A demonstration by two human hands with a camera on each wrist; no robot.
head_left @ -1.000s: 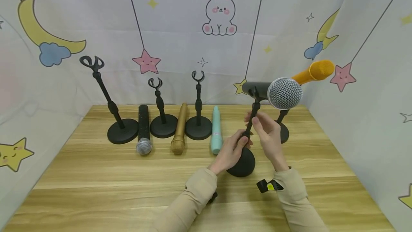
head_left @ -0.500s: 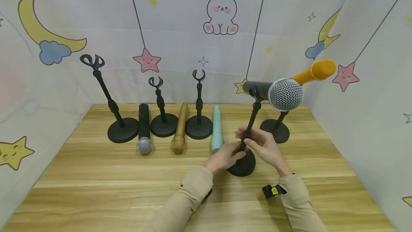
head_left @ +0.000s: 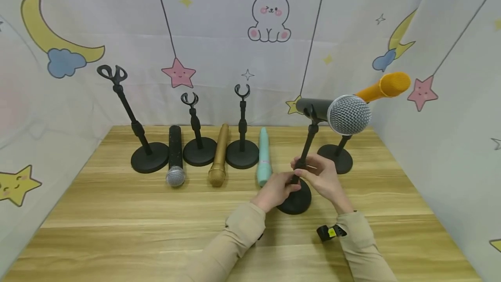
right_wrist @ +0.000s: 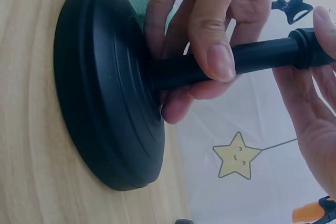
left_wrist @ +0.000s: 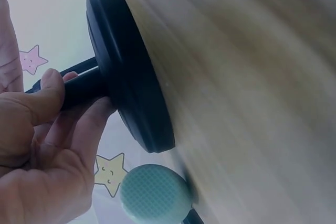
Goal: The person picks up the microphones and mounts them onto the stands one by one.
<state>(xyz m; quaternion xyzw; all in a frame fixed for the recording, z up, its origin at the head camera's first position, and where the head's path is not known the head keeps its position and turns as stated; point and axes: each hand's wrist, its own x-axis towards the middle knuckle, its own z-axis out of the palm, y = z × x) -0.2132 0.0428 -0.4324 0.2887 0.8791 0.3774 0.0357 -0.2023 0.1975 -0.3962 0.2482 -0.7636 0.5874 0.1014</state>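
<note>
A black microphone with a silver mesh head (head_left: 349, 114) sits tilted in the clip of a black desk stand (head_left: 295, 203). The stand's round base rests on the table. My left hand (head_left: 274, 190) grips the lower pole just above the base; in the left wrist view its thumb and fingers (left_wrist: 86, 124) wrap the pole. Higher up, my right hand (head_left: 322, 179) holds the pole's collar (right_wrist: 304, 48) between thumb and fingers. Beside the left hand lies a mint-green microphone (head_left: 264, 160), its head seen close to the base in the left wrist view.
Behind on the right, an orange microphone (head_left: 385, 87) sits on another stand (head_left: 336, 160). Leftward are a gold microphone (head_left: 218, 160), a black glittery one (head_left: 175, 156) and three bare stands, including a tall one (head_left: 149, 158). A printed curtain (head_left: 219, 21) backs the wooden table (head_left: 148, 225).
My right hand has slid down the pole from its upper part to the collar. My left hand has shifted slightly lower, towards the base. The stand and its microphone stay in place.
</note>
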